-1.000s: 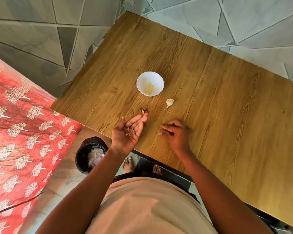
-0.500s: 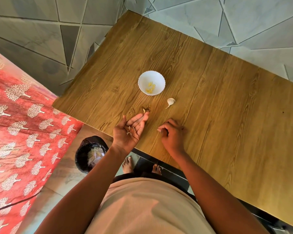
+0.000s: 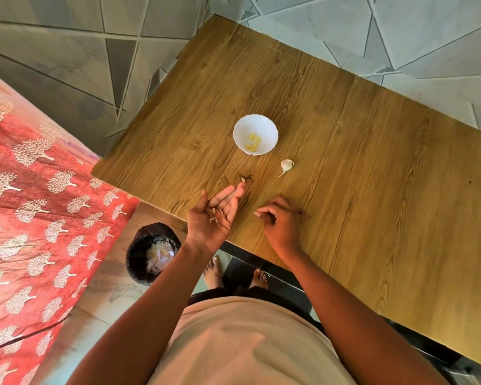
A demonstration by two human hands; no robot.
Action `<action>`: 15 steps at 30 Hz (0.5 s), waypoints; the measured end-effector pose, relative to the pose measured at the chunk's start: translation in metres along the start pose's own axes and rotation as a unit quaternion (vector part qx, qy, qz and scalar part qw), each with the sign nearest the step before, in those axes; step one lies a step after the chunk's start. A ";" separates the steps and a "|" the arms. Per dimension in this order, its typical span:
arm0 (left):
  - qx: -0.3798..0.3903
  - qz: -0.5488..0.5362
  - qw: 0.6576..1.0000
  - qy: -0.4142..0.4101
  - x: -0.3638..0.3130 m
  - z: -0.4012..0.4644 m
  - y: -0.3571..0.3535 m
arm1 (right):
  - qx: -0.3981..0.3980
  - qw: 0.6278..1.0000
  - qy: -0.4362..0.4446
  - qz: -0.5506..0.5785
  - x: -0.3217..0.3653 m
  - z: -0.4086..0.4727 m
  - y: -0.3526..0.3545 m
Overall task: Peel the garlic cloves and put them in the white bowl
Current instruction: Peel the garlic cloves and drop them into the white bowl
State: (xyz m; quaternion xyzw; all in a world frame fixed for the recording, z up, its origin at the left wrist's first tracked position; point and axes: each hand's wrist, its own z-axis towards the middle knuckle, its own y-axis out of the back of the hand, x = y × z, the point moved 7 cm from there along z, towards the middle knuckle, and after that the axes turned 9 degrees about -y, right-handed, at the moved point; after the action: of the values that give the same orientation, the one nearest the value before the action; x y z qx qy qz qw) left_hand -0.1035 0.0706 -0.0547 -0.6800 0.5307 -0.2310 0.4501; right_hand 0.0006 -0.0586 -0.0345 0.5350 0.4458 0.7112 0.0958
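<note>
The right hand (image 3: 282, 222) has drawn back a little toward the table (image 3: 372, 190) edge, fingertips pinched together; whether they hold a scrap I cannot tell. The left hand (image 3: 215, 215) stays palm-up, fingers straight, cradling peel scraps (image 3: 214, 215). One unpeeled garlic clove (image 3: 286, 165) waits just beside the white bowl (image 3: 255, 122), which holds peeled cloves (image 3: 253, 142). This looks like clearing up.

The left hand (image 3: 213, 218) is held palm up with the fingers straight and close together, the forearm reaching forward from the lower left. The right hand (image 3: 282, 220) is turned palm down, its fingers curled inward and the thumb and fingertips brought together; whether anything is pinched between them cannot be told. Both forearms are bare.
</note>
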 end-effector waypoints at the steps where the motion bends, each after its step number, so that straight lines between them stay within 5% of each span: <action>1: 0.002 -0.002 1.000 0.000 -0.001 0.000 0.000 | 0.001 0.999 0.026 -0.025 0.004 -0.001 -0.001; 4: 0.004 -0.009 1.000 -0.002 -0.006 -0.003 0.001 | 0.002 0.998 0.009 -0.069 0.007 0.002 -0.010; 10: 0.004 -0.002 1.000 -0.005 -0.023 -0.009 0.004 | -0.003 0.993 -0.084 0.080 0.020 0.003 -0.020; 15: 0.004 0.004 1.000 0.002 -0.031 -0.009 0.007 | -0.031 0.997 -0.075 0.013 0.022 0.001 -0.026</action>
State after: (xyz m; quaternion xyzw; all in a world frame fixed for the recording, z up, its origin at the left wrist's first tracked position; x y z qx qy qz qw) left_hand -0.1247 0.0955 -0.0509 -0.6753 0.5335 -0.2328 0.4529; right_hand -0.0168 -0.0293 -0.0385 0.5891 0.4081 0.6839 0.1368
